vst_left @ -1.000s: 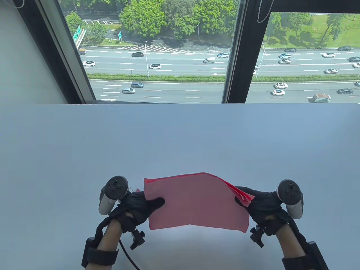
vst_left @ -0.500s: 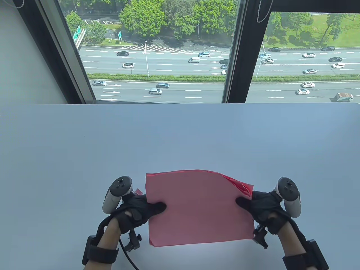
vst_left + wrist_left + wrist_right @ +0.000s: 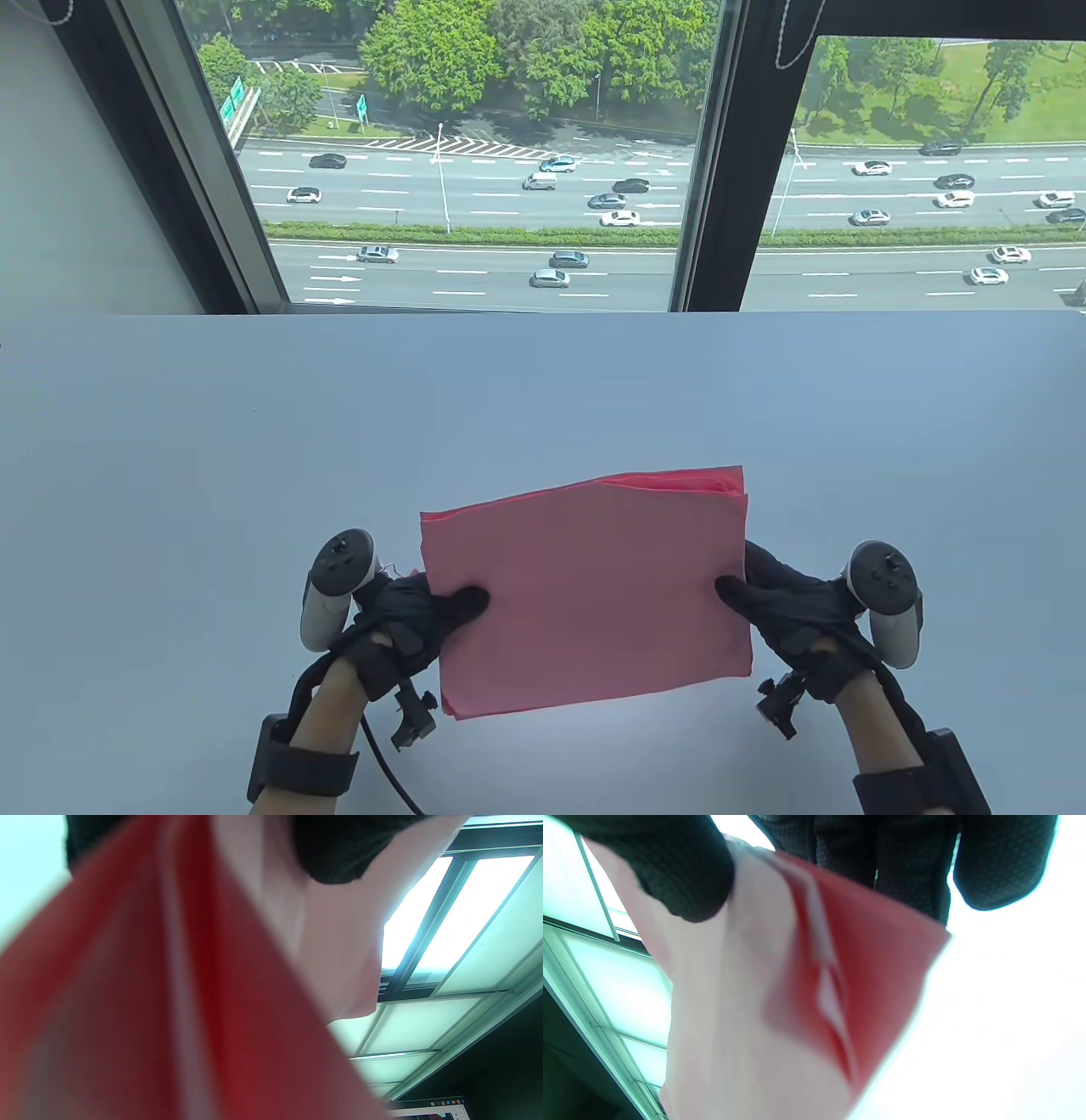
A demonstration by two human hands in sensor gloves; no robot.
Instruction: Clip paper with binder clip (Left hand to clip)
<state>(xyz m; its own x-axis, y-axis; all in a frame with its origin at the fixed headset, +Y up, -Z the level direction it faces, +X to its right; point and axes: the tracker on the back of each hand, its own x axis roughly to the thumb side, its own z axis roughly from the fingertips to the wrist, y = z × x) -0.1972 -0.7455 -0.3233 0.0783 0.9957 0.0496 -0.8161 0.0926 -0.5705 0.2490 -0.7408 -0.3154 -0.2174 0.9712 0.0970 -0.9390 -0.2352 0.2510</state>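
Observation:
A stack of pink and red paper sheets (image 3: 585,594) is held up above the white table (image 3: 543,407) near its front edge. My left hand (image 3: 424,615) grips the stack's left edge, thumb on the front sheet. My right hand (image 3: 776,607) grips the right edge the same way. In the left wrist view the red sheets (image 3: 169,1005) fill the frame under my thumb (image 3: 335,853). In the right wrist view the stack (image 3: 780,993) is pinched between thumb (image 3: 670,870) and fingers (image 3: 899,853). No binder clip is visible in any view.
A window (image 3: 475,153) with dark frames stands behind the table's far edge, over a road. A grey wall (image 3: 76,170) is at the far left. A cable (image 3: 386,768) hangs from my left wrist.
The sheets have been squared up: the curled right corner is now flat and the stack stands taller and more even. Both hands kept their hold on the side edges.

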